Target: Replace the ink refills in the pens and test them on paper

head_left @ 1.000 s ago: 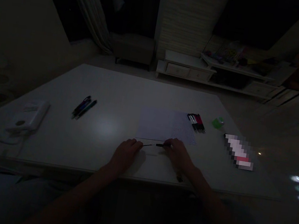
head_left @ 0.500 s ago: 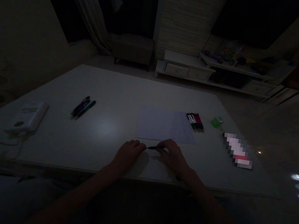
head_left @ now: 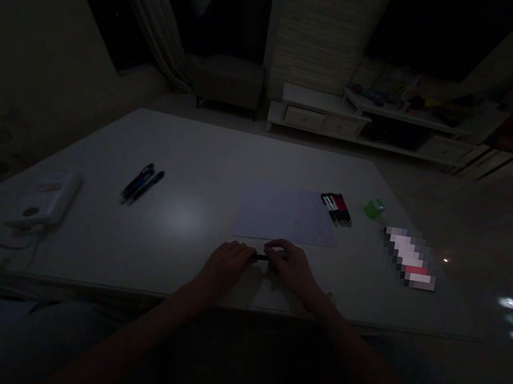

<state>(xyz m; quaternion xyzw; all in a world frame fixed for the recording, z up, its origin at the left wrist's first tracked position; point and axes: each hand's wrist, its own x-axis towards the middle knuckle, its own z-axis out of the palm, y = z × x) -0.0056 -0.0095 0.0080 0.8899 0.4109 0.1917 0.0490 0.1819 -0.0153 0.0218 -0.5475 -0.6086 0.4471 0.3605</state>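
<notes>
Dark pen part [head_left: 262, 257]: located just off the near edge of the paper [head_left: 265, 212], between the hands; long axis runs left to right, roughly parallel to that edge; left hand [head_left: 225, 265], short of the paper, has its fingers closed on the left end; right hand [head_left: 292, 268], also short of the paper, has its fingertips at the right end, equally near; whether they pinch it cannot be told.

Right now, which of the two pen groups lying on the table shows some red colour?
The right-hand group, the one near the small green object. It has red among its dark and white parts; the left-hand group shows none.
</notes>
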